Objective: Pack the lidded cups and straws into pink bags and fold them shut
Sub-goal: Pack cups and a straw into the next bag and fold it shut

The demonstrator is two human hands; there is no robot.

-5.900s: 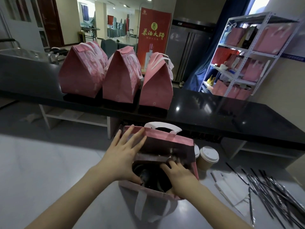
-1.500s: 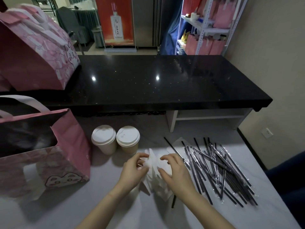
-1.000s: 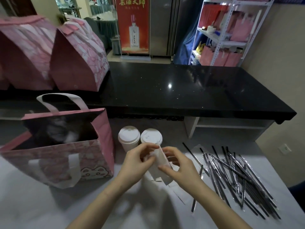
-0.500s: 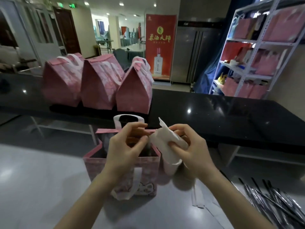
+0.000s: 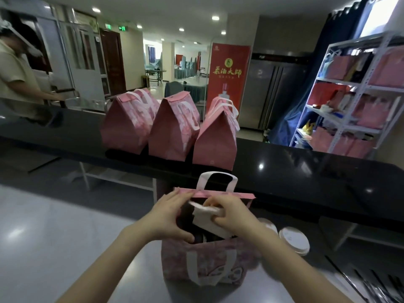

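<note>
A: Open pink bag [image 5: 205, 265] stands upright on the pale tabletop [image 5: 65, 248], mouth up, white handle [image 5: 217, 179] raised at the far rim. Dark inside; contents can't be made out.

B: Hands?

A: Both at the bag's mouth. Right hand [image 5: 231, 215]: grip closed on a folded white paper packet [image 5: 207, 221], thumb beneath, fingers over the top edge. Packet sits tilted, its lower part below the rim, inside the bag.

B: Left?

A: Left hand [image 5: 168, 217] on the bag's left side, thumb down by the near rim, fingertips up at the packet's top corner. Grip pinched there, though whether it clamps the packet or only touches it, can't tell.

B: Cups?

A: Two lidded cups [image 5: 293, 239] on the tabletop just right of the bag, white lids on, partly hidden behind the right forearm. Dark wrapped straws [image 5: 376, 285] lie in the bottom-right corner, blurred.

B: Finished bags?

A: Three folded pink bags [image 5: 172, 132] in a row on the black counter [image 5: 306, 178] behind, tops folded over. More pink bags on the metal shelf [image 5: 358, 101] at right. Another person [image 5: 17, 79] stands at far left.
</note>
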